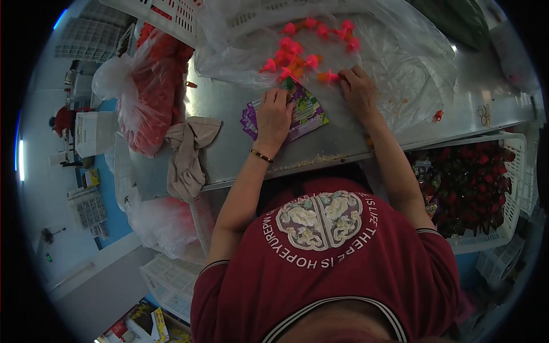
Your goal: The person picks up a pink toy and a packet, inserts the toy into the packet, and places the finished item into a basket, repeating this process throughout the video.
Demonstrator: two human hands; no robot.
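My left hand (273, 117) lies over a fanned stack of purple-and-green printed packets (309, 113), its fingers curled on their upper edge and holding them. At the fingertips of my right hand (360, 94) is a small pink-and-orange plastic piece (327, 76); finger and thumb appear closed on its end. Several more pink-and-orange pieces (290, 50) lie in a loose cluster beyond both hands, on a clear plastic sheet (394, 74) spread over the metal table (229, 154).
A beige cloth (191, 148) hangs over the table's left edge beside a clear bag of red items (151, 94). To my right, a white crate (514, 188) holds many dark red wrapped pieces (469, 183). Rubber bands (484, 114) lie near the right edge. A person in red (66, 121) is far left.
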